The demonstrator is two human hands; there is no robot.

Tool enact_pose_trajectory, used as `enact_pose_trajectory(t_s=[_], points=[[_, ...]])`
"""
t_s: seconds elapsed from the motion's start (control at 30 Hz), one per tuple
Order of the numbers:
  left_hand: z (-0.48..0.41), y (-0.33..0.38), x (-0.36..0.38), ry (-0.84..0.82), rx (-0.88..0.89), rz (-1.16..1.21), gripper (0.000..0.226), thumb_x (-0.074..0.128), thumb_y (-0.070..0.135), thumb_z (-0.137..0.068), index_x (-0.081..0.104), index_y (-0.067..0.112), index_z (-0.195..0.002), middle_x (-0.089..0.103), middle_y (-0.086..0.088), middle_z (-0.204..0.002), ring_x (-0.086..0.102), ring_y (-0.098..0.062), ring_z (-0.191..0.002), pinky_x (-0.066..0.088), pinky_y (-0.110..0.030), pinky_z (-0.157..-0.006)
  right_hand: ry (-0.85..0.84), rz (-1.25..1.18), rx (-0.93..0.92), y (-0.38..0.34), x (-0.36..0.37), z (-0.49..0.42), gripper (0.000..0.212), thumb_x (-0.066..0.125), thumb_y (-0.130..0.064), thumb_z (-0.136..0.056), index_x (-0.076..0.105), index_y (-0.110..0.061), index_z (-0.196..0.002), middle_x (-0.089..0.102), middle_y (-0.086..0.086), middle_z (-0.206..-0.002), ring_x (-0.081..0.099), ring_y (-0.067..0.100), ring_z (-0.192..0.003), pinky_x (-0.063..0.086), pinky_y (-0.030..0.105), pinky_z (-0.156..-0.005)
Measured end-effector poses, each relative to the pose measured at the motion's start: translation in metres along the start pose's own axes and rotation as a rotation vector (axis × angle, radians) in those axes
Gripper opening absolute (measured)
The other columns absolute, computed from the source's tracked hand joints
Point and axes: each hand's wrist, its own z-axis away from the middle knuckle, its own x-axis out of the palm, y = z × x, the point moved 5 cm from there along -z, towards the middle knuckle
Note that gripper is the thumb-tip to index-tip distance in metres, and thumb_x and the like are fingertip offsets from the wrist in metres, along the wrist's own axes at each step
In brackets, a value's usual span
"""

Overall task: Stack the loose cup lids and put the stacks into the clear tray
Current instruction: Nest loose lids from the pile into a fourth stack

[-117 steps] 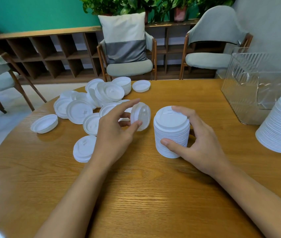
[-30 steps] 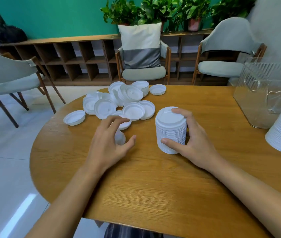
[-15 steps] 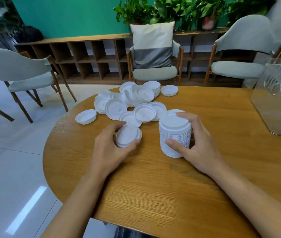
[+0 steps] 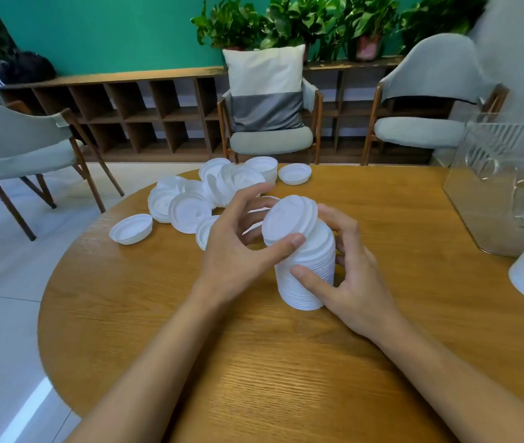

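your left hand fingers pinch one lid, tilted on top of the stack. your right hand wraps the stack, upright on the tabletop. level the lid, centre it, press until it nests. loose lids lie beyond; tray well apart, right.

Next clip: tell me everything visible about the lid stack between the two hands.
The lid stack is a short white column of nested plastic-looking cup lids, its side ribbed by their rims. It stands on the wooden table. The right hand grips its side, thumb in front, fingers behind. On top, a tilted lid, not yet seated, is pinched by the left hand.
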Motion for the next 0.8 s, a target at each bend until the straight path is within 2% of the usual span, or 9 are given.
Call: enact_pose_trajectory(t_s=[0.1,0.17,0.27,0.37,0.47,0.63,0.7,0.8], points=[[-0.006,-0.004,0.007,-0.064,0.038,-0.001,0.075,0.091,0.019,-0.079,0.055,0.021,-0.144,0.072,0.001,-0.125,0.067,-0.02,-0.123,0.055,-0.033,-0.101,-0.004,-0.019,0.021,0.002,0.0,0.001,0.092,0.08,-0.05,-0.087,0.016,-0.056,-0.154,0.049,-0.031,-0.144,0.053,-0.002,-0.132,0.048,0.019,-0.103],[-0.006,-0.008,0.01,-0.085,0.054,0.008,0.077,0.09,0.017,-0.078,0.053,0.02,-0.145,0.072,0.0,-0.125,0.065,-0.021,-0.126,0.053,-0.033,-0.103,-0.007,-0.011,0.021,0.002,-0.001,0.0,0.094,0.079,-0.048,-0.087,0.014,-0.056,-0.155,0.051,-0.035,-0.14,0.055,-0.003,-0.13,0.048,0.017,-0.102],[-0.003,-0.01,0.014,-0.115,0.066,0.02,0.081,0.09,0.015,-0.075,0.052,0.019,-0.147,0.072,0.001,-0.126,0.064,-0.02,-0.129,0.05,-0.027,-0.103,-0.008,0.008,-0.006,0.002,-0.001,0.0,0.09,0.077,-0.047,-0.09,0.018,-0.049,-0.158,0.052,-0.022,-0.146,0.056,0.007,-0.133,0.049,0.024,-0.105],[-0.003,-0.011,0.015,-0.133,0.079,0.03,0.082,0.09,0.013,-0.075,0.052,0.018,-0.147,0.072,0.001,-0.128,0.063,-0.02,-0.13,0.05,-0.026,-0.104,-0.015,0.025,-0.023,0.004,-0.001,-0.001,0.087,0.073,-0.051,-0.09,0.02,-0.05,-0.158,0.049,-0.012,-0.153,0.054,0.011,-0.137,0.05,0.033,-0.109],[-0.002,-0.011,0.016,-0.139,0.069,0.024,0.082,0.093,0.015,-0.074,0.053,0.018,-0.146,0.071,0.003,-0.129,0.063,-0.02,-0.13,0.05,-0.028,-0.105,-0.018,0.034,-0.027,0.004,-0.002,-0.001,0.083,0.071,-0.052,-0.09,0.023,-0.048,-0.158,0.049,-0.011,-0.152,0.053,0.013,-0.138,0.049,0.033,-0.109],[0.0,-0.008,0.018,-0.126,0.064,0.038,0.076,0.092,0.02,-0.078,0.055,0.019,-0.144,0.072,0.003,-0.129,0.064,-0.017,-0.13,0.051,-0.033,-0.108,-0.022,0.05,-0.017,0.002,-0.002,-0.001,0.079,0.071,-0.053,-0.089,0.028,-0.047,-0.155,0.052,-0.013,-0.146,0.053,0.009,-0.134,0.044,0.017,-0.105],[0.001,-0.008,0.019,-0.106,0.06,0.042,0.07,0.089,0.024,-0.081,0.057,0.02,-0.143,0.072,0.004,-0.129,0.064,-0.016,-0.129,0.052,-0.034,-0.107,-0.022,0.041,-0.003,0.001,-0.003,-0.002,0.079,0.072,-0.054,-0.088,0.031,-0.047,-0.155,0.052,-0.014,-0.145,0.053,0.008,-0.134,0.045,0.019,-0.105],[0.002,-0.008,0.021,-0.092,0.042,0.044,0.066,0.089,0.019,-0.081,0.06,0.02,-0.14,0.073,0.006,-0.126,0.065,-0.012,-0.126,0.053,-0.03,-0.105,-0.032,0.02,-0.012,0.0,-0.004,-0.002,0.075,0.074,-0.052,-0.088,0.039,-0.039,-0.153,0.053,-0.016,-0.146,0.054,0.012,-0.135,0.049,0.031,-0.107]])
